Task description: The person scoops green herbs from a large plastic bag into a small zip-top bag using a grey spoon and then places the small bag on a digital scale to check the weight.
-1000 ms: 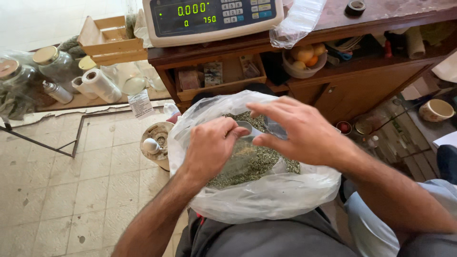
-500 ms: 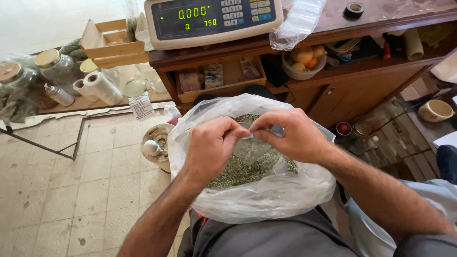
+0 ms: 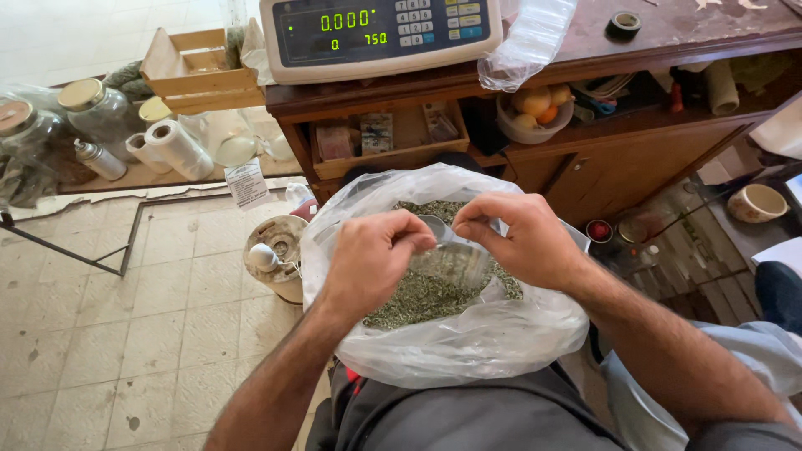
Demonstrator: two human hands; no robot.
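Both hands over the large clear plastic bag of dried green herb on the lap. Left hand and right hand each pinch a small clear plastic pouch between them, mouth held open. Step looks like filling; grip must stay level. Grey digital scale at 12 o'clock on brown wooden worktop.

Green-lit scale screen above herb bag
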